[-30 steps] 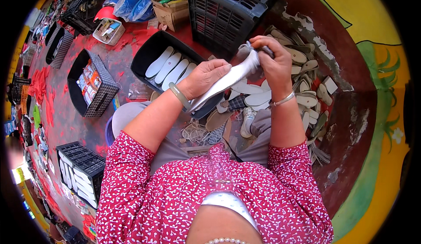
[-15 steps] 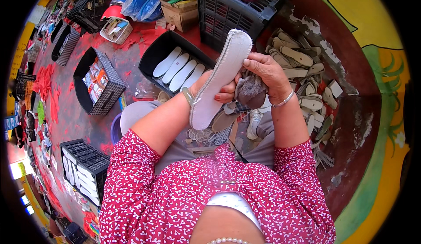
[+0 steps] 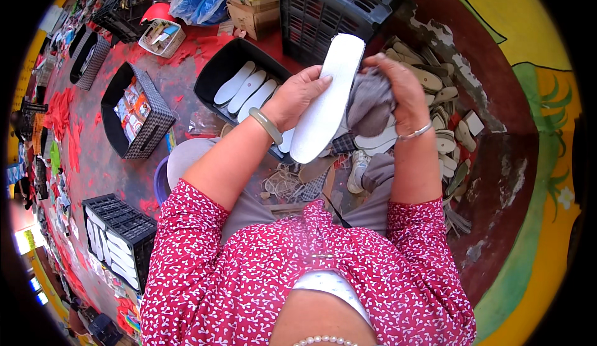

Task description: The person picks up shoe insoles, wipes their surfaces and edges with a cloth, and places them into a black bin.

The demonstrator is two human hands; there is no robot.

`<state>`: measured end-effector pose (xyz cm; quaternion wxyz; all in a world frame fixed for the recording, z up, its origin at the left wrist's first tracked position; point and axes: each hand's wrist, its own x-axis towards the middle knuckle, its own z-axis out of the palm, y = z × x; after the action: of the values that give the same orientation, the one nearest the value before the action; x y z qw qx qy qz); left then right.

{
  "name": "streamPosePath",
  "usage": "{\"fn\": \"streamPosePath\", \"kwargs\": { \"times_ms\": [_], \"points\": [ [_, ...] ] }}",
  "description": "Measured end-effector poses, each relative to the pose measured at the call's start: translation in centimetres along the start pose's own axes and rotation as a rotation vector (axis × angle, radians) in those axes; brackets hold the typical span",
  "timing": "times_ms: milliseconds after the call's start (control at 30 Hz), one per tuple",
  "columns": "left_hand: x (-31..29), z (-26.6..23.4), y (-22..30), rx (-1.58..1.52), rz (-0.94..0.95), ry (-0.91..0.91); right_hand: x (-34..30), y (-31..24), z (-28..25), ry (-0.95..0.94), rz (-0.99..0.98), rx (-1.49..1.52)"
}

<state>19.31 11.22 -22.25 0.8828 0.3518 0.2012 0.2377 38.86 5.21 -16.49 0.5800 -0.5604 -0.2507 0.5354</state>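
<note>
White insole [image 3: 326, 100]: upright, held over the lap, near a black bin [image 3: 214, 75] of insoles.
Left hand [image 3: 298, 94]: clamped on the insole's edge.
Right hand [image 3: 398, 85]: closed on a grey cloth [image 3: 370, 103] beside the insole.

light: bright daylight, even – shadows soft | focus: sharp ctr | edges: heavy fisheye bend, black vignette

Matt white foam insole [image 3: 326, 100], soft grey cloth [image 3: 371, 102], black plastic crate [image 3: 323, 10]
</note>
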Motion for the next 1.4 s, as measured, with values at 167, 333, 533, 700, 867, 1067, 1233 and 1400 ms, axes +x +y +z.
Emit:
{"fn": "streamPosePath", "kwargs": {
  "times_ms": [167,333,533,700,867,1067,1233,1400],
  "points": [
    [-0.2,0.2,0.3,-0.24,-0.087,-0.098,1.2,-1.7,-1.5,0.036,-0.279,0.302],
    [0.1,0.2,-0.3,-0.218,-0.075,-0.085,0.7,0.6,1.8,-0.089,-0.361,0.009],
    [0.8,-1.9,0.4,-0.264,0.049,0.023,-0.4,3.6,4.4,-0.117,-0.782,-0.611],
    [1.4,-3.1,1.0,-0.199,0.176,0.289,-2.5,3.7,5.6,-0.218,-0.708,-0.663],
    [1.9,-4.9,1.7,-0.334,0.304,0.519,-4.6,5.1,6.7,-0.233,-0.784,-0.734],
    [2.5,-6.3,1.6,-0.478,0.237,0.615,-5.5,7.2,7.7,-0.33,-1.218,-1.095],
    [2.7,-6.0,2.5,-0.573,0.28,0.658,-3.9,12.3,5.0,-0.551,-0.544,-1.498],
    [1.8,-4.4,2.9,-0.409,0.444,0.716,-3.3,4.2,3.8,-0.072,-0.861,-0.711]
  ]
}}
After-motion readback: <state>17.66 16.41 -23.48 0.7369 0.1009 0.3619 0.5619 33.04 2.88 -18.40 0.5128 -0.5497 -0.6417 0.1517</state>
